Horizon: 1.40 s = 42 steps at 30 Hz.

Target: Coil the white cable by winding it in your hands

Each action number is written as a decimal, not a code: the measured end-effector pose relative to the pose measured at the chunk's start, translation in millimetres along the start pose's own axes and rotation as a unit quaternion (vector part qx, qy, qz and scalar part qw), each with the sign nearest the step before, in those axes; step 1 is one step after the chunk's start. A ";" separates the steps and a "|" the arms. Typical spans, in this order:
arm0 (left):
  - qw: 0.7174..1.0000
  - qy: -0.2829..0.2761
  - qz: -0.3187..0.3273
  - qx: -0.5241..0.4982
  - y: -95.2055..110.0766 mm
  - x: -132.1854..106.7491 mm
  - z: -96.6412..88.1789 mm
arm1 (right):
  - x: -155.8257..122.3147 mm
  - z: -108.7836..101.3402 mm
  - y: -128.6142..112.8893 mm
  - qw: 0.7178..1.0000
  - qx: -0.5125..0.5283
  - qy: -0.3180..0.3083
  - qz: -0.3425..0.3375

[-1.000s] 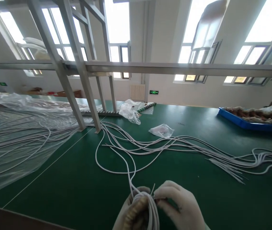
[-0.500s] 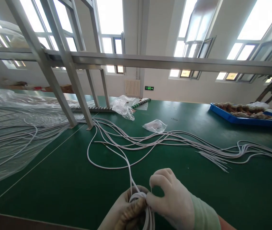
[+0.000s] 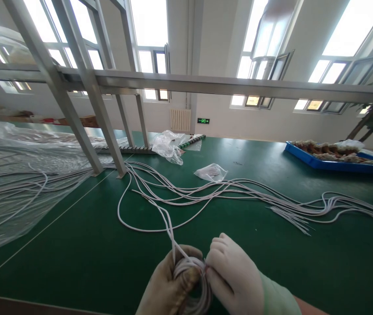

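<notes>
At the bottom of the frame, our left hand (image 3: 167,286) and right hand (image 3: 234,278) hold the partly wound cable coil (image 3: 191,282); its tail (image 3: 147,210) lies unwound on the surface (image 3: 84,258).

Loose cables (image 3: 226,192) lie on the table (image 3: 84,258), tray (image 3: 334,164) far right.

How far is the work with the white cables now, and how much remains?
Done: a small coil of white cable is already wound and sits in the left hand. In hand: the right hand pinches the coil, and a cable tail runs out onto the green table. Left: many loose cables lie uncoiled across the table.
</notes>
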<state>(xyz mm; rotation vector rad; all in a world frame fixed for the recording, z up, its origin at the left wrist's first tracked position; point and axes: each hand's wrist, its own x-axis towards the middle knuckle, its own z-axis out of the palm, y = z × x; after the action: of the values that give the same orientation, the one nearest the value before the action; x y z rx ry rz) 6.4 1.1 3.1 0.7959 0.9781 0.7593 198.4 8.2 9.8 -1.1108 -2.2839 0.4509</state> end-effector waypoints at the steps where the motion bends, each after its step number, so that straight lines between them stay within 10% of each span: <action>1: 0.998 0.034 0.026 0.055 -1.8 -0.2 2.1 | -0.9 7.1 1.5 0.995 0.060 0.008 0.076; 4: 0.966 0.104 0.112 0.207 -9.2 -0.2 6.5 | 2.4 24.7 6.9 0.921 0.243 -0.052 0.299; 7: 0.959 0.142 0.106 0.223 -14.5 2.5 3.8 | 5.9 27.1 11.6 0.867 0.332 -0.109 0.355; 15: 0.995 0.006 0.024 -0.094 -18.1 15.5 -13.2 | -4.9 -3.3 32.7 0.989 0.138 -0.038 0.028; 21: 0.996 -0.026 0.011 -0.082 -18.0 12.0 -9.7 | 3.1 -9.8 19.0 0.992 0.030 -0.100 -0.067; 24: 0.997 0.041 0.041 0.042 -13.1 6.7 -3.9 | 5.3 1.1 7.8 0.989 0.089 -0.082 0.083; 29: 0.964 0.122 0.085 0.220 -10.0 0.0 4.5 | 5.5 20.6 10.7 0.879 0.290 -0.139 0.352; 32: 0.984 0.116 0.040 0.130 -11.9 4.4 -1.3 | 0.1 14.2 19.7 0.885 0.336 -0.124 0.296; 37: 0.999 0.013 0.031 -0.031 -18.3 15.7 -14.5 | -1.6 -6.4 29.9 0.989 0.117 -0.068 0.055; 42: 0.999 0.008 0.028 -0.017 -17.6 14.3 -12.5 | 6.5 -8.2 22.6 0.987 -0.050 -0.139 -0.062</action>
<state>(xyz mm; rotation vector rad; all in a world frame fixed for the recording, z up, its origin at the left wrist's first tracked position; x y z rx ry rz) 3.5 7.1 -21.9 0.7913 0.9579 0.8304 214.0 27.5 6.8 -0.9972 -2.6282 0.4730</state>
